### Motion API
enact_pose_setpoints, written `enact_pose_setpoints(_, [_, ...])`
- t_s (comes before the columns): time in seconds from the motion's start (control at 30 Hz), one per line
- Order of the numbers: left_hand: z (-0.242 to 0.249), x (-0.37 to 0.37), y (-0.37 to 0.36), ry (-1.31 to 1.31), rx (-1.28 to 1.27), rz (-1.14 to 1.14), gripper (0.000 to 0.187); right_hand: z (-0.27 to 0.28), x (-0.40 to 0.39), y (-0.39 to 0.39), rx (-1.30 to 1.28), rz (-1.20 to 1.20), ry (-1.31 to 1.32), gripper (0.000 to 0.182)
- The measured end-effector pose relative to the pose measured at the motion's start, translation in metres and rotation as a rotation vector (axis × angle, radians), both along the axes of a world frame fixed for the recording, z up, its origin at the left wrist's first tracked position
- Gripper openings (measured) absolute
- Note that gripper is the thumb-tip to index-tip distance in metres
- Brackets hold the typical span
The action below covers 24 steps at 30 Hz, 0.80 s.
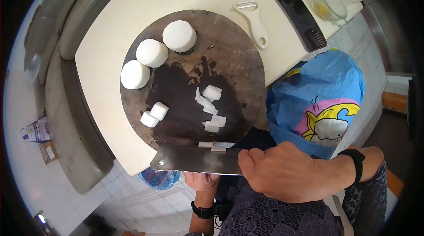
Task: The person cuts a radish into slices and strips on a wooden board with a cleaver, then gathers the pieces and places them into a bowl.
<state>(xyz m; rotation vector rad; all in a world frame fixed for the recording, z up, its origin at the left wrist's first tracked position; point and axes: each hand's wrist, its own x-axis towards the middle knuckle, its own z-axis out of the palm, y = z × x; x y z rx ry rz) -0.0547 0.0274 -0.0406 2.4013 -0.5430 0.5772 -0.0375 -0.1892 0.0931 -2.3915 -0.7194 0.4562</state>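
My right hand (282, 172) is wrapped around the handle of a cleaver (198, 158), its broad blade lying across the near edge of the round wooden chopping board (238, 55). Beneath the blade shows my left hand (202, 180), its fingers hidden behind the metal. Small white slices (206, 144) stick up at the blade's upper edge. Farther in on the dark, wet wood lie several thin cut pieces (212, 92) and two white chunks (159, 110). Three peeled white vegetable rounds (179, 36) rest along the board's far left side.
A white peeler (254, 24) and a black phone (300, 22) lie right of the board on the cream table (106, 28). Past them stands a glass cup (329, 6). Blue printed cloth (318, 99) hangs at the right. Below the table edge is a blue plastic bag (160, 178).
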Motion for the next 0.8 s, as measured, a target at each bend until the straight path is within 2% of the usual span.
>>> enact_pose_setpoints(0.1, [-0.002,-0.002,0.001,0.011,-0.023,0.008,0.017,-0.002,0.005,0.004,0.064,-0.001,0.044,0.021])
enact_pose_setpoints(0.17, [0.0,-0.001,-0.001,0.033,-0.056,0.022,0.018,-0.011,0.007,0.008,0.089,0.028,0.04,0.037])
enact_pose_setpoints(0.3, [0.002,0.003,-0.003,0.032,-0.134,0.002,0.019,-0.019,0.013,0.019,0.109,0.014,-0.027,0.037])
enact_pose_setpoints(0.4, [0.004,0.005,-0.004,0.038,-0.136,-0.023,0.019,-0.022,0.015,0.023,0.091,-0.009,-0.058,0.03])
enact_pose_setpoints(0.47, [0.004,0.008,-0.005,0.007,-0.133,-0.038,0.02,-0.022,0.019,0.017,0.063,-0.031,-0.055,0.012])
enact_pose_setpoints(0.57, [0.013,0.013,-0.012,-0.025,-0.149,-0.06,0.017,-0.031,0.026,0.005,0.156,-0.092,-0.079,0.009])
enact_pose_setpoints(0.63, [0.018,0.015,-0.013,0.034,-0.224,-0.01,0.018,-0.032,0.032,-0.002,0.108,-0.097,-0.006,0.009])
enact_pose_setpoints(0.7, [0.022,0.018,-0.014,0.021,-0.263,0.02,0.014,-0.037,0.036,-0.014,0.195,-0.117,-0.128,0.01])
enact_pose_setpoints(0.73, [0.024,0.019,-0.014,0.09,-0.383,0.076,0.013,-0.04,0.041,-0.016,0.408,-0.236,0.006,0.02])
enact_pose_setpoints(0.77, [0.027,0.021,-0.014,0.157,-0.504,0.131,0.013,-0.039,0.044,-0.022,0.412,-0.23,-0.006,0.02])
enact_pose_setpoints(0.8, [0.035,0.025,-0.014,0.193,-0.514,0.162,0.015,-0.032,0.049,-0.028,0.474,-0.302,0.295,0.025])
